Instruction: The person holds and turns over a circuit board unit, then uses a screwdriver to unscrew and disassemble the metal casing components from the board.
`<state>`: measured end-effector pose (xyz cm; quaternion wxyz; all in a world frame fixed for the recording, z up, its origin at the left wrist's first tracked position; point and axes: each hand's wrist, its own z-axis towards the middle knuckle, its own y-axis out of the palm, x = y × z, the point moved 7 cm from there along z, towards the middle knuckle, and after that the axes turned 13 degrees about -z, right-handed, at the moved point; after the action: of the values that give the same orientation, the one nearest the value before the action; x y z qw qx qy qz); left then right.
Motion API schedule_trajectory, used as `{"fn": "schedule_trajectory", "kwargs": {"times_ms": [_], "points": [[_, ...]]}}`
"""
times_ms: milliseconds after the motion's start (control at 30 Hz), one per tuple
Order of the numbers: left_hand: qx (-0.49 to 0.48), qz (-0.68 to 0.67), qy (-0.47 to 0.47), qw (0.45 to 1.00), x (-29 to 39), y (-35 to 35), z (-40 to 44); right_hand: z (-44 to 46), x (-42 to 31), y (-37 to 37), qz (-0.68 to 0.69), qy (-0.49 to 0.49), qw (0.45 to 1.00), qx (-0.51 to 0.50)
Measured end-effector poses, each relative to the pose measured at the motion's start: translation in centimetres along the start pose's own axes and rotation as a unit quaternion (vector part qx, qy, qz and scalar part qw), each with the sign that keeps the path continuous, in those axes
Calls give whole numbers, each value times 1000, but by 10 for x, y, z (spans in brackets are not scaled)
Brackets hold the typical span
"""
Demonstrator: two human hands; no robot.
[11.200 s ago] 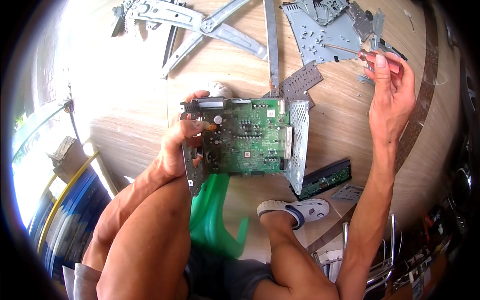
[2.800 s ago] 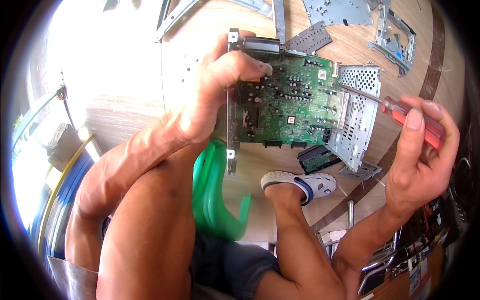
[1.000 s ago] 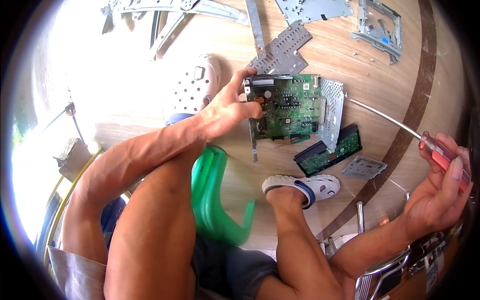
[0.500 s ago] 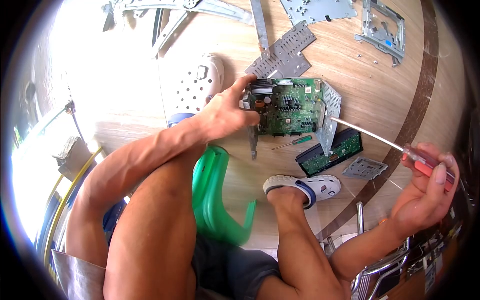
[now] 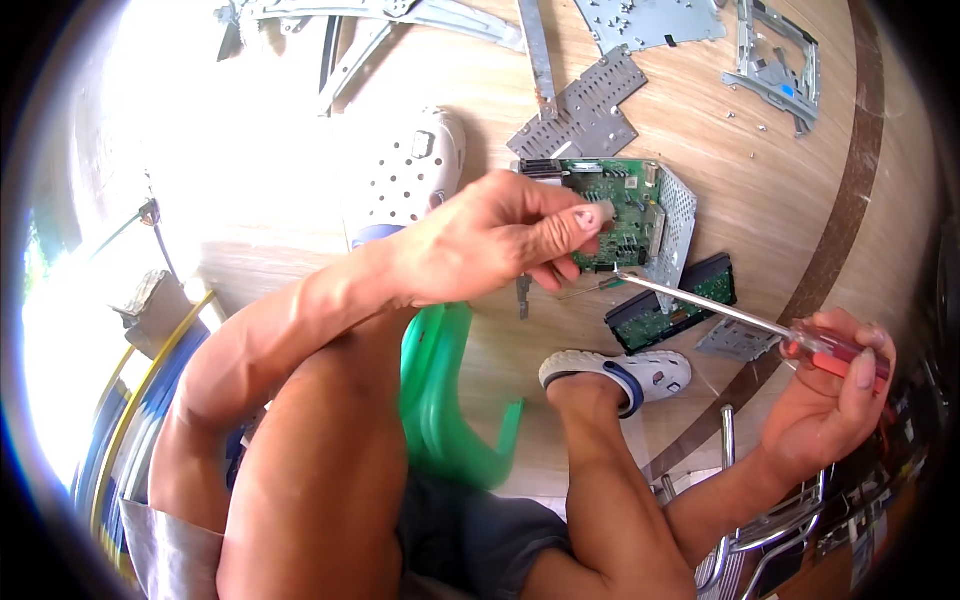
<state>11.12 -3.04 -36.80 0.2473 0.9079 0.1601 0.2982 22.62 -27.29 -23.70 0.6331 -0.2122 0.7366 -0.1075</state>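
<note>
In my right hand (image 5: 835, 390) is a screwdriver (image 5: 705, 302) with a clear and red handle, its long shaft pointing left. A small speck shows at its tip, too small to name. My left hand (image 5: 520, 235) is closed, thumb against the curled fingers, over a green circuit board (image 5: 635, 215); whatever it may pinch is hidden. The screwdriver tip lies just right of those fingers, near the board's lower edge. A perforated metal bracket (image 5: 677, 225) stands along the board's right side. Below the board, a small green-handled screwdriver (image 5: 608, 284) is partly covered.
A second dark-framed board (image 5: 672, 305) and a small metal plate (image 5: 735, 340) lie at right. Beyond are a slotted grey plate (image 5: 590, 105), a larger sheet-metal panel (image 5: 650, 22), a metal frame (image 5: 775, 75) and loose screws. A green plastic stool (image 5: 440, 400) is between my legs.
My left hand has let go of the board's left edge and moved right over the board, fingers now closed. The screwdriver tip has moved from the bracket down and left toward that hand.
</note>
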Motion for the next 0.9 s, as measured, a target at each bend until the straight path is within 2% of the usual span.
{"fn": "schedule_trajectory", "kwargs": {"times_ms": [133, 267, 467, 900], "points": [[-53, -116, -76, 989, -9, 13, -1, 4, -8, 1, 17, -17, 1000, -11], [-48, -174, -53, 982, -9, 10, 1, 7, -12, 2, 12, -33, 999, -25], [-24, -228, -49, 972, -7, 11, 2, 8, -15, 4, 14, -47, 998, -32], [-50, -247, -51, 966, -10, 10, 5, 9, -12, 9, 3, -37, 999, -22]]}}
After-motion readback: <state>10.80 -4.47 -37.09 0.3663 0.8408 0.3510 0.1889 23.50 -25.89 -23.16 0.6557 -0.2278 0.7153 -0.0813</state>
